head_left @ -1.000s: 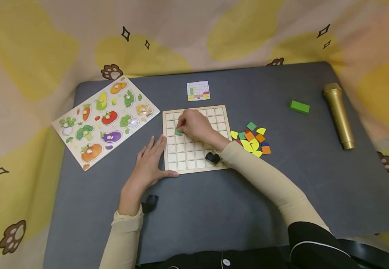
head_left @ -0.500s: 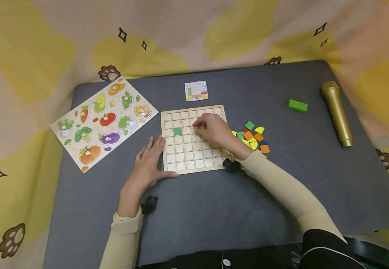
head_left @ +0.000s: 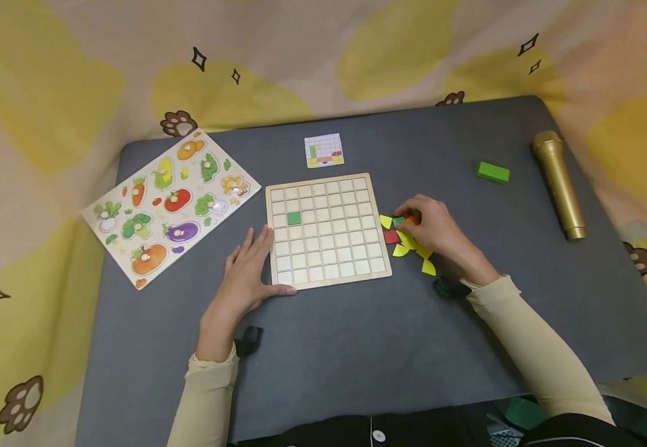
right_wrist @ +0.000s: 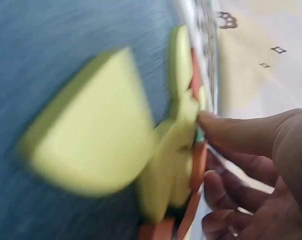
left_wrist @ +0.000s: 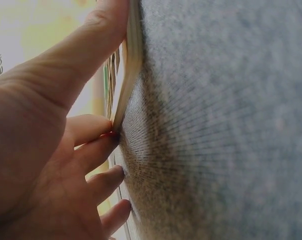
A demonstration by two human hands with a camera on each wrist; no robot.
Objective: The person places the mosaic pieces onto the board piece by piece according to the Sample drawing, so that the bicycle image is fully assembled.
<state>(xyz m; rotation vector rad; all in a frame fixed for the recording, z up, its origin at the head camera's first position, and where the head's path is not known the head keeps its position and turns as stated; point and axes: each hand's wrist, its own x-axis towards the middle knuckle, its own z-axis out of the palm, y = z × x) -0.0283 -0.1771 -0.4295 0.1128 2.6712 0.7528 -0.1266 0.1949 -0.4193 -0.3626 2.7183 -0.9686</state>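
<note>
The left hand (head_left: 245,273) rests at the lower-left corner of a wooden grid board (head_left: 323,257), fingers fairly straight on its left edge, thumb on the near edge. One green square tile (head_left: 294,218) lies flat in a cell. Right of the board, the right hand (head_left: 441,230) reaches into a pile of coloured tiles. Its thumb and index fingertips are beside another green tile (head_left: 398,221); whether they pinch it is unclear. Yellow quarter-round tiles (right_wrist: 98,130) and a red tile (head_left: 391,236) lie about the fingertips. Part of the pile is hidden under the hand.
A small pattern card (head_left: 325,151) lies behind the board. To the left is a vegetable puzzle board (head_left: 158,214) with knobs. A green block (head_left: 493,172) and a gold microphone (head_left: 559,186) lie at the right of the grey table (head_left: 357,360).
The right hand has left the green tile in its cell and moved right, off the board, to the tile pile. The left hand stays at the board's corner.
</note>
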